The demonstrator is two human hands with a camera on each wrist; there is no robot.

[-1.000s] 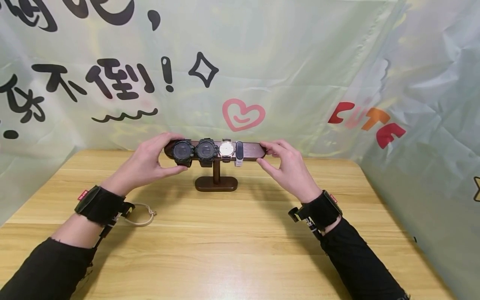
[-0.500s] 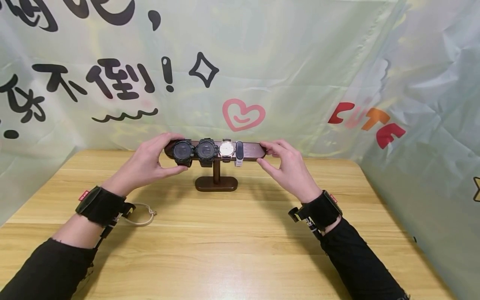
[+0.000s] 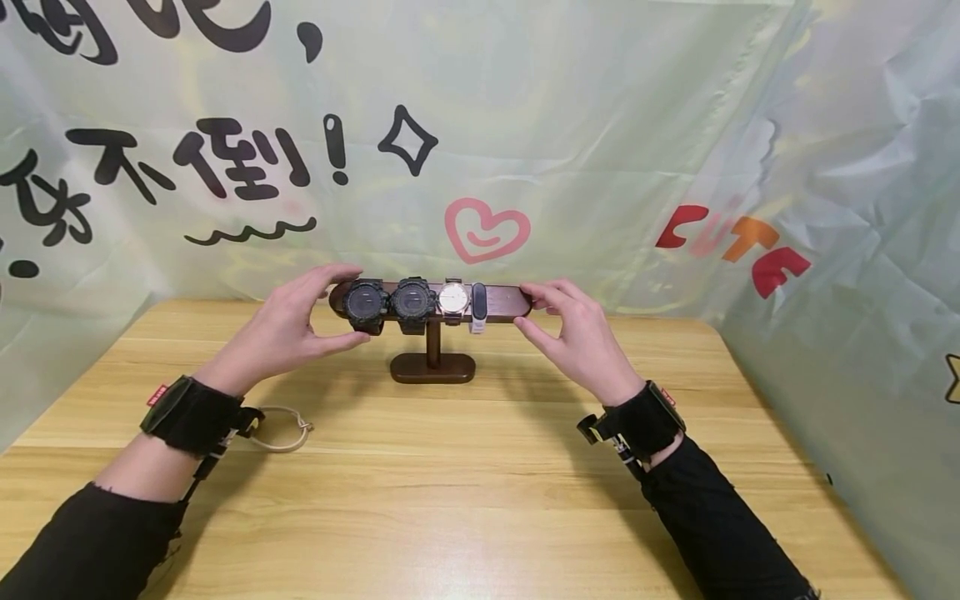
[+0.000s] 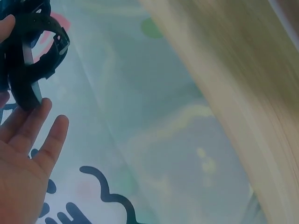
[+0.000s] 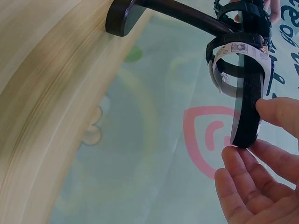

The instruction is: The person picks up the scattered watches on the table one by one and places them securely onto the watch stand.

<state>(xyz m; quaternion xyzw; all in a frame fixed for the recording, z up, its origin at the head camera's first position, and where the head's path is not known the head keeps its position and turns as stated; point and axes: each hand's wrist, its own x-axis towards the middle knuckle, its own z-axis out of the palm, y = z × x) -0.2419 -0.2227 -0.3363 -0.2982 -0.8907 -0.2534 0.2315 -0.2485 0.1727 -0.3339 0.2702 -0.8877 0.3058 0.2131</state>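
A dark brown wooden watch stand [image 3: 432, 367] stands upright at the back of the table. Along its bar sit a black digital watch [image 3: 365, 302], a second black watch [image 3: 412, 298], a watch with a pale round face [image 3: 453, 297] and a fitness band [image 3: 478, 302] with a white strap. Around the bar's left end my left hand [image 3: 288, 321] is spread wide, thumb below the first black watch and fingertips at the top edge. My right hand [image 3: 577, 333] pinches the bar's bare right end between thumb and fingers. In the right wrist view the bar's end [image 5: 247, 121] lies between them.
The wooden table [image 3: 450, 483] reaches back to a printed cloth backdrop [image 3: 600, 150], close behind the stand. A beige cord loop [image 3: 281, 429] lies on the table beside the left wrist. Black straps with cameras circle both wrists.
My left hand has drawn slightly back to the left, its fingers and thumb loosening from the bar's end. The right hand, stand and watches have kept their places.
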